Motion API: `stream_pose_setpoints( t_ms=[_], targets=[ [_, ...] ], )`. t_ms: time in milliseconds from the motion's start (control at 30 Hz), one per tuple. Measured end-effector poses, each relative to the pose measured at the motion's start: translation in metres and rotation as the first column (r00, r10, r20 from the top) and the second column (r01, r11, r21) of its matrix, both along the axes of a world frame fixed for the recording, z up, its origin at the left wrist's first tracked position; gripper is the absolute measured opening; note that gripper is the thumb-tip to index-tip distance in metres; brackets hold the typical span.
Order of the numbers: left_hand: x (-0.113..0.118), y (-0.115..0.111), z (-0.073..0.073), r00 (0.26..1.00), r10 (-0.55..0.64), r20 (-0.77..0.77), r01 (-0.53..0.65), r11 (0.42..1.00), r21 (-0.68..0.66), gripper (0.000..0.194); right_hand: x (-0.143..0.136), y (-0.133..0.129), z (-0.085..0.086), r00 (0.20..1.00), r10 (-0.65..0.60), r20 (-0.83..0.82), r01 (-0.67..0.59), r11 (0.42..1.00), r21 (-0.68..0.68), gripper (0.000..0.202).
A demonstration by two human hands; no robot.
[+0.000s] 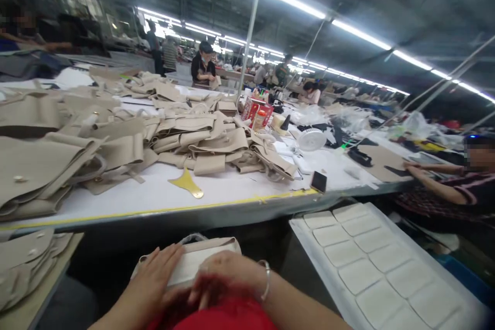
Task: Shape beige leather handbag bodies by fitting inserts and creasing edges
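A beige bag (226, 242) with a white inner panel and a clear loop at its upper edge lies across my lap, partly under both hands. My left hand (160, 270) holds its left end, fingers stretched over the top and thumb lower down on the white panel. Over the right part of the white panel is my right hand (222, 273), a bangle at its wrist. Its fingers look bent and are smeared by motion, so whether anything is between them is hidden. Red cloth covers my lap below the hands.
Beige bags (201, 136) are heaped on the white table (143, 198) ahead, near a yellow piece (187, 184) and a phone (319, 181). A board of white panels (371, 247) stands right; stacked beige pieces (27, 263) lie left. A person (456, 180) works at right.
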State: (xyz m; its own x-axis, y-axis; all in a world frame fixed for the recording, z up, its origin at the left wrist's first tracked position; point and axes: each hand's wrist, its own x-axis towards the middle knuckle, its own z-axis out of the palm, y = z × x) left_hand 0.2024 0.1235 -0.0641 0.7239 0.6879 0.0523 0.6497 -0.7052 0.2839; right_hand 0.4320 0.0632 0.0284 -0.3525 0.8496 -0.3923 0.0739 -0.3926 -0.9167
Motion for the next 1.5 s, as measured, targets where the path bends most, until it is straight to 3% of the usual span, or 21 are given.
stream_pose_setpoints(
  t_ms=[67,133,200,267,400,533,633,733,800,933,1033,1100,1200,1267,1333,1433,1500],
  targets=[
    [0.033,-0.002,0.016,0.999,0.019,-0.044,-0.022,0.996,-0.089,0.059,0.028,0.02,0.0,0.972,-0.06,0.229,0.044,0.996,0.075,0.041],
    [0.064,-0.002,0.03,0.998,-0.011,-0.054,0.002,0.986,-0.166,0.066,0.047,0.054,-0.006,0.782,-0.203,0.589,0.059,0.965,0.255,0.04],
    [0.09,-0.001,0.035,0.998,-0.056,-0.033,0.048,0.977,-0.208,0.074,0.052,0.096,-0.017,0.635,-0.264,0.726,-0.002,0.939,0.343,0.031],
    [0.106,-0.002,0.031,0.998,-0.068,-0.007,0.065,0.977,-0.204,0.083,0.039,0.138,-0.029,0.566,-0.289,0.772,-0.068,0.917,0.393,0.024],
    [0.116,-0.004,0.015,0.996,-0.061,0.068,0.069,0.99,-0.121,0.085,-0.01,0.205,-0.043,0.47,-0.315,0.824,-0.161,0.888,0.431,0.038],
    [0.116,-0.005,0.014,0.993,-0.044,0.105,0.055,0.993,-0.107,0.084,-0.041,0.245,-0.047,0.441,-0.278,0.853,-0.179,0.904,0.387,0.044],
    [0.115,-0.003,0.021,0.996,-0.044,0.071,0.053,0.99,-0.128,0.087,-0.037,0.258,-0.052,0.456,-0.218,0.863,-0.185,0.925,0.332,0.036],
    [0.118,0.001,0.028,0.997,-0.076,-0.002,0.075,0.981,-0.177,0.095,-0.008,0.249,-0.054,0.477,-0.195,0.857,-0.204,0.924,0.323,0.039],
    [0.122,0.003,0.031,0.992,-0.118,-0.044,0.105,0.97,-0.218,0.101,0.024,0.228,-0.051,0.493,-0.189,0.849,-0.215,0.92,0.329,0.043],
    [0.133,0.007,0.038,0.98,-0.179,-0.083,0.146,0.943,-0.3,0.101,0.103,0.151,-0.042,0.519,-0.186,0.834,-0.22,0.914,0.341,0.052],
    [0.135,0.016,0.044,0.978,-0.198,-0.071,0.157,0.912,-0.379,0.095,0.142,0.085,-0.04,0.526,-0.113,0.843,-0.289,0.908,0.303,0.049],
    [0.134,0.026,0.047,0.974,-0.224,-0.038,0.179,0.858,-0.481,0.091,0.149,0.049,-0.041,0.485,-0.032,0.874,-0.314,0.926,0.208,0.06],
    [0.135,0.045,0.045,0.965,-0.234,0.115,0.247,0.682,-0.688,0.074,0.136,0.021,-0.046,0.399,0.037,0.916,-0.343,0.933,0.111,0.067],
    [0.138,0.055,0.04,0.95,-0.173,0.261,0.313,0.562,-0.766,0.063,0.124,0.016,-0.05,0.319,0.017,0.948,-0.38,0.918,0.111,0.063],
    [0.143,0.059,0.036,0.94,-0.065,0.336,0.324,0.484,-0.813,0.062,0.114,0.019,-0.052,0.251,-0.036,0.967,-0.398,0.907,0.138,0.056],
    [0.148,0.059,0.031,0.958,0.078,0.275,0.227,0.381,-0.896,0.066,0.105,0.028,-0.052,0.222,-0.082,0.972,-0.412,0.895,0.169,0.045],
    [0.149,0.059,0.029,0.971,0.1,0.219,0.172,0.348,-0.922,0.068,0.101,0.032,-0.052,0.225,-0.092,0.97,-0.42,0.889,0.181,0.044]
  ],
)
